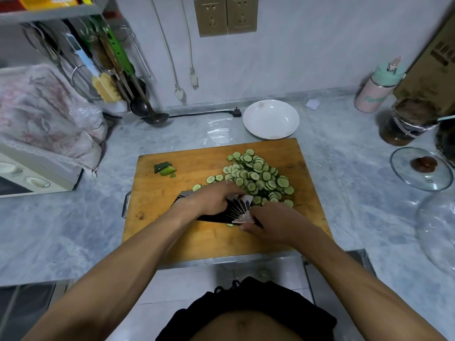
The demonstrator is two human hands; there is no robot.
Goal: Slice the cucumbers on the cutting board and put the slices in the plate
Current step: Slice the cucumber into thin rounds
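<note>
A heap of thin cucumber slices lies on the right half of the wooden cutting board. Two cucumber end pieces sit near the board's far left corner. A dark broad knife lies nearly flat on the board beside the heap. My left hand lies on top of the blade, fingers curved over it toward the slices. My right hand grips the knife's handle end. The white plate stands beyond the board and holds no slices.
A glass lid and a jar stand at the right, with a pink bottle and a cardboard box behind. A ladle and hanging utensils are at back left, above a covered appliance. A black cord runs along the wall.
</note>
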